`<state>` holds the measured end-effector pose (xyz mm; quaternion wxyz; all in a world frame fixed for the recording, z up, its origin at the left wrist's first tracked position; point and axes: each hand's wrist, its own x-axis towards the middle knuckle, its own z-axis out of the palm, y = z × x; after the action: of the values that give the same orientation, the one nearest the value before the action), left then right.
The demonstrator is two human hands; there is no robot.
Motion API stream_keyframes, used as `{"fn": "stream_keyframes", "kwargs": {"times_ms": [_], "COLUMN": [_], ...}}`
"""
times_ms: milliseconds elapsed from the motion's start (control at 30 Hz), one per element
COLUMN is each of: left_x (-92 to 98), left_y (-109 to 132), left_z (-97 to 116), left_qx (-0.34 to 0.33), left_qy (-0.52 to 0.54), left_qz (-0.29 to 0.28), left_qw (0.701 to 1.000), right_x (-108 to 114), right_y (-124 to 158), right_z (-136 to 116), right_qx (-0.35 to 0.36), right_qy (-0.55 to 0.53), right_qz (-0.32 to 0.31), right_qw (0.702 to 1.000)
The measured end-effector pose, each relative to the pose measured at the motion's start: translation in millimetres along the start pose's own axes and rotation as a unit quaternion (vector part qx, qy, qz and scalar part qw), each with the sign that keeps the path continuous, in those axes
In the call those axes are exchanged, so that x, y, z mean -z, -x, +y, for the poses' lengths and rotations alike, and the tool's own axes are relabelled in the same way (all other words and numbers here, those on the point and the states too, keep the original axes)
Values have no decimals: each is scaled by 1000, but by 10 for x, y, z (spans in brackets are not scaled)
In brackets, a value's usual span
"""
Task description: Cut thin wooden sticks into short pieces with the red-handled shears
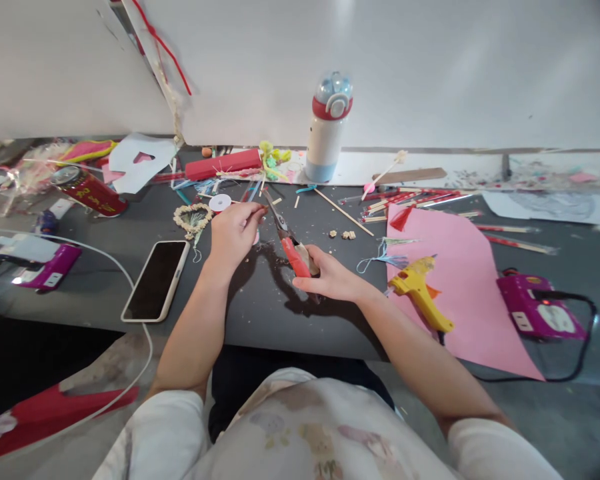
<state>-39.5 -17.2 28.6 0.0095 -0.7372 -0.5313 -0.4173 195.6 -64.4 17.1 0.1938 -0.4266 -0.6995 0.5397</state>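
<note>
My right hand [330, 273] is wrapped round the red handles of a pair of pliers [294, 255]. Their narrow metal jaws point up and to the left, close to the fingertips of my left hand [235, 235]. That hand is closed in a pinch, with a small brownish bit at its fingertips that I cannot make out. A white spool [220, 203] lies just behind my left hand, and a heart-shaped beaded ring [193, 219] is to its left. Small tan pieces [349, 235] lie on the grey table [275, 320] beyond my right hand.
A phone [156, 281] and a red can [90, 192] are at left. A white bottle [326, 130] stands at the back. On the right, a yellow glue gun [423, 293] rests on pink paper [470, 300] beside a purple power strip [537, 307]. Wrapped sticks [405, 202] lie behind.
</note>
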Motion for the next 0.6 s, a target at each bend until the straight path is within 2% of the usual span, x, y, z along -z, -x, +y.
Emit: {"fn": "stream_keyframes", "kwargs": {"times_ms": [300,533,600], "left_x": [57,42,21], "left_y": [-35,-43,-35], "left_z": [-2,20,54], "left_qx": [-5,-6,-11], "left_qy": [21,-5,-21], "left_qz": [-43,-49,-31], "left_qw": [999,999,999], "right_x": [4,-15,-26], "right_y": [15,-1,-13], "right_z": [-46,-4,5], "right_qx": [4,12,5], "right_qy": [19,-2,-14], "right_qz": [-4,12,19], "right_qw": [1000,1000,1000]}}
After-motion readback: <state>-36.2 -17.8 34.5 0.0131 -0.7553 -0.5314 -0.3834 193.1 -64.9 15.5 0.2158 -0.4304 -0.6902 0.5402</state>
